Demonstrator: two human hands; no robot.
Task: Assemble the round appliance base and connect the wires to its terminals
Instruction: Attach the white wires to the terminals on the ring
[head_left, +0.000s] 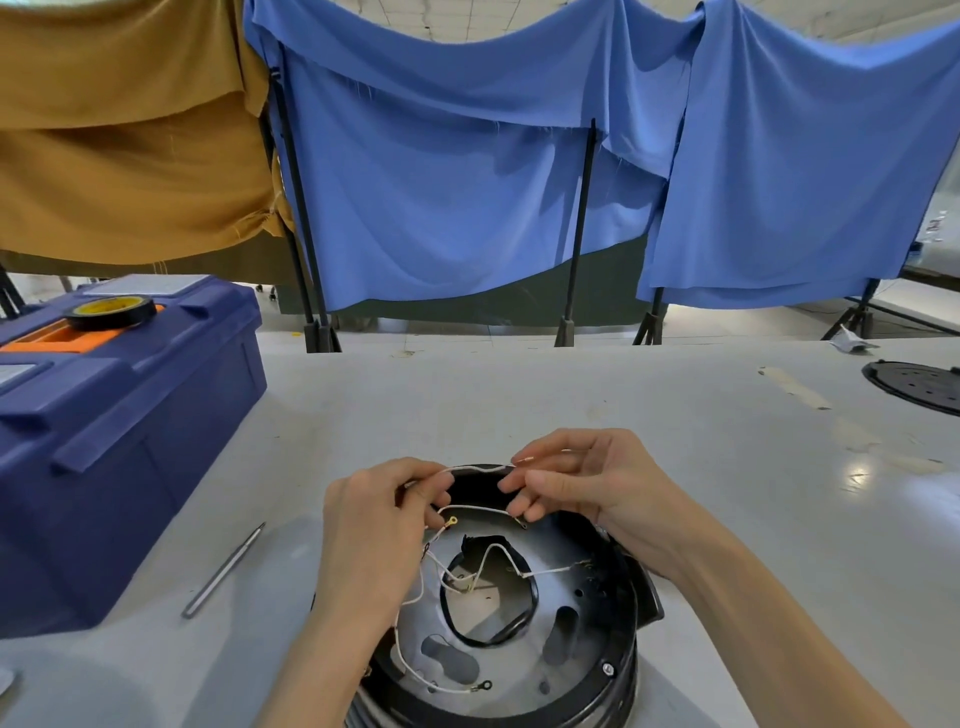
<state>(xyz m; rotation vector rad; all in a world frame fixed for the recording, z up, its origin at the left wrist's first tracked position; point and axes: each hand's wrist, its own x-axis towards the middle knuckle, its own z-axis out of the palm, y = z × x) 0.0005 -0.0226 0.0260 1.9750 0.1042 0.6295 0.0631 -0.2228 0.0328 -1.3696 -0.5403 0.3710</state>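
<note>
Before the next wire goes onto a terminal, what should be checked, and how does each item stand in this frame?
1. Grip: ok; left hand and right hand pinch the white wire stretched between them.
2. Next lead free: ok; the gold ring terminal hangs beside the left hand.
3. Other lead attached: not ok; the lower ring terminal lies loose on the plate.
4. Steadiness: cannot tell; no hand holds the round base.
5. Tool nearby: ok; the metal tool lies on the table left of the base.

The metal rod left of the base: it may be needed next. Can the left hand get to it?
Probably yes: the rod lies on the table beside the left hand, nothing between them, though that hand is pinching a wire.
</note>
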